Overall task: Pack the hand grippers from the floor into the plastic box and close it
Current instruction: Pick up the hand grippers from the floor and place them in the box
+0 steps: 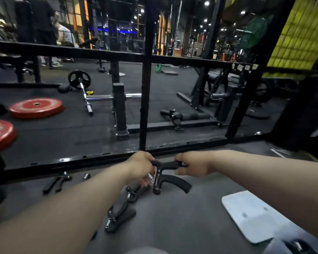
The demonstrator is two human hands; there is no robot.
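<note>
A black hand gripper (170, 177) with a metal spring hangs just above the dark floor in front of me. My left hand (140, 165) grips its spring end and my right hand (193, 164) grips its upper handle. Its lower curved handle sticks out free to the right. Two more black grippers lie on the floor below it, one (134, 193) just under my left hand and one (120, 216) nearer to me. Another gripper (56, 182) lies further left. A flat white plastic lid (246, 215) lies on the floor at the lower right. No box body is clearly visible.
A black steel rack frame (99, 158) runs across the floor just beyond my hands. Behind it lie red weight plates (36, 108), a barbell (84, 96) and rack posts. A small dark object (86, 176) lies near the frame. People stand far back left.
</note>
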